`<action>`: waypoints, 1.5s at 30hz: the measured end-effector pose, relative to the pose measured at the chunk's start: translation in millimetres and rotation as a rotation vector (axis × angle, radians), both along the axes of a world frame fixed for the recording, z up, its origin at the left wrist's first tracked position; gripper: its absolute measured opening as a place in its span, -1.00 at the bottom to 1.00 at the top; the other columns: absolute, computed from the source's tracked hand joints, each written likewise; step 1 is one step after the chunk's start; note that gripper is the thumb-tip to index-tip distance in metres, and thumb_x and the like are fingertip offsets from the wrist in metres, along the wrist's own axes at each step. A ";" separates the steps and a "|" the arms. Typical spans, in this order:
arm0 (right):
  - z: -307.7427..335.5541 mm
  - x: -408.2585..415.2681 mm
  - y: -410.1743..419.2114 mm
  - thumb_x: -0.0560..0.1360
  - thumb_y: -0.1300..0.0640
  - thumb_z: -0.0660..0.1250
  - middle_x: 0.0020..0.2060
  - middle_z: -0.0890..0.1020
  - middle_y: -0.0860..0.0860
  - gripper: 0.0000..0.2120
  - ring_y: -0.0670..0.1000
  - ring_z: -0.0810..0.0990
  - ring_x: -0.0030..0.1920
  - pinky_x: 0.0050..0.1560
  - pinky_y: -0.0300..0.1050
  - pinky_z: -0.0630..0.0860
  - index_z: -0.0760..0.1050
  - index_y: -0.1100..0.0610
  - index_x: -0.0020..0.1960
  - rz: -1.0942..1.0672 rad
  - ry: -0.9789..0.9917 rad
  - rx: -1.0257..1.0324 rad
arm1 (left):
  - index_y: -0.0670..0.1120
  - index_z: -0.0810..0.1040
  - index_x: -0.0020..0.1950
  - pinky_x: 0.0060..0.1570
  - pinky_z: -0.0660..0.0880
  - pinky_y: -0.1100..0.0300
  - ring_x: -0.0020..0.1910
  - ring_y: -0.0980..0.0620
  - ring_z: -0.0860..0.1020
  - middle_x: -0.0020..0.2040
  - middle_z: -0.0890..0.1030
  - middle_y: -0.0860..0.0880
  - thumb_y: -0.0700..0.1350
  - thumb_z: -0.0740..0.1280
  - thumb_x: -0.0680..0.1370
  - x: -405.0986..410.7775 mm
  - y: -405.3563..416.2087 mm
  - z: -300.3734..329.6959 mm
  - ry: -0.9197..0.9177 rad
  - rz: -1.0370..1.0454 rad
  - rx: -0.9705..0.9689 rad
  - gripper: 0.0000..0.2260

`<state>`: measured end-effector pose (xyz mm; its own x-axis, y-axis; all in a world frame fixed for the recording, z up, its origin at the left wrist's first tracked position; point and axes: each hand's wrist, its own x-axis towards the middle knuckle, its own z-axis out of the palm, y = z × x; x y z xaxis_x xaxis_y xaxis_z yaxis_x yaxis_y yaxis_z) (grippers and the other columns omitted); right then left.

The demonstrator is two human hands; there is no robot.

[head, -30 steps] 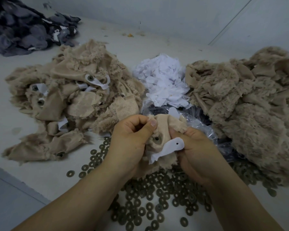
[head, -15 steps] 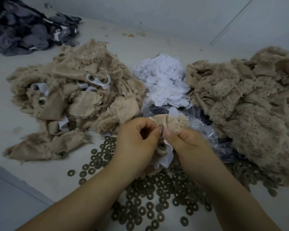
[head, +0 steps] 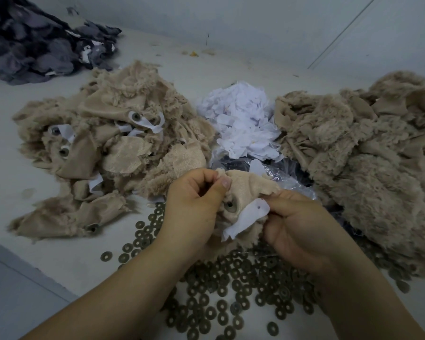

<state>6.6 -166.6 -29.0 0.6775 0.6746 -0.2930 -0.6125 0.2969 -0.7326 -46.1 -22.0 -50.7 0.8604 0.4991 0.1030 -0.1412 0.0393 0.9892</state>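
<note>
A beige plush fabric piece (head: 245, 186) is held inside out between both hands near the table's front centre. My left hand (head: 194, 204) grips its left edge, thumb on top. A round grey eye back (head: 229, 205) shows on the fabric beside that thumb. My right hand (head: 297, 227) pinches a white strip with a small hole (head: 247, 218) against the fabric. The strip hangs down to the left.
Several dark washers (head: 231, 290) are scattered below my hands. A pile of plush pieces with white strips (head: 103, 148) lies at the left, a pile of plain plush pieces (head: 368, 163) at the right. White strips (head: 243, 121), a clear plastic bag (head: 280, 173) and dark grey fabric (head: 35, 40) lie behind.
Half a second ago my fingertips met over the fabric and hid the eye back. Now my hands have parted, the eye back shows, and the white strip lies across the fabric under my right fingers.
</note>
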 end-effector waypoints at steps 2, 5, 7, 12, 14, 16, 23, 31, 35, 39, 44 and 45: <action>0.2 0.7 -1.6 0.53 0.31 0.16 0.22 0.60 0.31 -0.60 0.27 0.58 0.27 0.31 0.17 0.51 0.46 0.37 0.34 0.024 -0.003 -0.013 | -0.09 0.62 -0.24 -0.28 0.56 0.11 -0.33 -0.03 0.53 -0.30 0.62 -0.19 -0.20 0.38 0.56 0.5 1.0 0.1 -0.005 -0.011 -0.021 -0.82; 2.4 0.7 -1.4 0.47 0.30 0.24 0.17 0.63 0.32 -0.60 0.24 0.66 0.15 0.08 0.02 0.65 0.50 0.37 0.29 -0.001 0.041 -0.018 | -0.04 0.64 -0.27 -0.28 0.58 0.17 -0.33 0.02 0.56 -0.31 0.63 -0.13 -0.21 0.37 0.56 0.4 1.9 1.0 -0.022 -0.030 -0.049 -0.78; 0.3 1.2 -2.1 0.43 0.34 0.27 0.10 0.65 0.34 -0.62 0.19 0.70 0.01 -0.02 -0.01 0.68 0.53 0.41 0.23 -0.040 0.101 -0.025 | -0.02 0.65 -0.28 -0.29 0.57 0.21 -0.34 0.05 0.56 -0.32 0.63 -0.09 -0.21 0.37 0.56 0.2 1.8 1.5 -0.024 -0.048 -0.050 -0.77; -10.0 0.5 2.6 0.37 0.41 0.30 0.13 0.62 0.39 -0.57 0.25 0.63 0.17 0.07 0.14 0.58 0.53 0.41 0.24 -0.119 0.209 0.026 | 0.01 0.66 -0.28 -0.35 0.53 0.24 -0.35 0.05 0.54 -0.32 0.64 -0.10 -0.20 0.38 0.55 0.4 1.1 2.6 -0.024 -0.076 -0.037 -0.77; -11.9 0.3 3.3 0.34 0.38 0.32 0.13 0.63 0.36 -0.50 0.26 0.64 0.17 0.09 0.14 0.60 0.50 0.34 0.28 -0.122 0.149 0.005 | 0.03 0.66 -0.29 -0.37 0.49 0.31 -0.38 0.14 0.53 -0.36 0.63 0.01 -0.21 0.38 0.54 0.0 0.8 3.7 -0.031 -0.092 -0.017 -0.76; -13.8 -0.7 3.7 0.32 0.33 0.34 0.09 0.67 0.30 -0.57 0.22 0.69 0.09 0.05 0.07 0.65 0.60 0.28 0.19 -0.110 0.028 -0.045 | 0.06 0.66 -0.28 -0.41 0.47 0.34 -0.41 0.17 0.51 -0.37 0.62 0.05 -0.21 0.39 0.54 -0.5 0.8 3.8 -0.026 -0.092 0.026 -0.75; -18.8 -5.9 4.2 0.35 0.21 0.44 -0.06 0.74 0.12 -0.79 0.13 0.73 -0.02 -0.07 -0.07 0.66 0.74 0.00 -0.07 -0.265 -0.362 -0.245 | 0.04 0.66 -0.26 -0.45 0.45 0.23 -0.42 0.08 0.48 -0.37 0.61 -0.08 -0.18 0.40 0.54 0.7 -0.5 4.4 -0.042 -0.092 0.074 -0.80; -16.4 -7.2 4.6 0.52 0.24 0.40 -0.04 0.75 0.06 -0.82 0.11 0.73 0.00 0.10 0.19 0.63 0.68 0.07 0.08 -0.359 -0.560 -0.389 | 0.03 0.63 -0.30 -0.34 0.50 0.29 -0.39 0.17 0.53 -0.40 0.58 0.08 -0.24 0.35 0.57 1.0 0.7 2.4 -0.049 -0.076 0.097 -0.72; -17.5 -6.9 5.7 0.54 0.29 0.37 -0.03 0.74 0.07 -0.81 0.12 0.72 0.01 0.12 0.19 0.62 0.68 0.11 0.09 -0.395 -0.538 -0.380 | -0.13 0.57 -0.27 -0.37 0.49 0.14 -0.40 0.07 0.50 -0.41 0.54 -0.09 -0.23 0.31 0.60 2.5 -0.3 0.0 -0.049 -0.051 0.093 -0.77; -19.5 -6.0 5.8 0.56 0.30 0.33 -0.07 0.75 0.07 -0.79 0.12 0.73 -0.04 0.08 0.18 0.64 0.69 0.08 0.04 -0.436 -0.507 -0.370 | -0.12 0.52 -0.29 -0.40 0.47 0.14 -0.46 0.09 0.46 -0.44 0.50 -0.04 -0.22 0.29 0.60 1.4 -2.2 -1.9 -0.054 -0.062 0.108 -0.74; -20.0 -5.1 5.4 0.60 0.33 0.25 -0.03 0.74 0.14 -0.77 0.17 0.73 -0.02 -0.01 0.06 0.67 0.65 0.15 0.09 -0.416 -0.373 -0.270 | -0.03 0.57 -0.24 -0.43 0.45 0.30 -0.44 0.18 0.48 -0.42 0.55 0.08 -0.20 0.34 0.58 -2.0 -3.9 -1.4 -0.050 -0.077 0.089 -0.80; -19.3 -4.8 4.9 0.60 0.32 0.24 -0.04 0.74 0.14 -0.78 0.16 0.73 -0.03 -0.06 0.02 0.67 0.65 0.15 0.07 -0.432 -0.355 -0.254 | -0.04 0.57 -0.24 -0.42 0.45 0.29 -0.43 0.17 0.48 -0.42 0.55 0.07 -0.20 0.35 0.58 -2.0 -4.0 -1.0 -0.050 -0.075 0.094 -0.80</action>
<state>1.8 -161.7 -48.3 0.9597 0.2561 -0.1155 -0.1819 0.2529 -0.9503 -48.2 -26.0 -51.7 0.8875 0.4199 0.1897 -0.1904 -0.0406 0.9809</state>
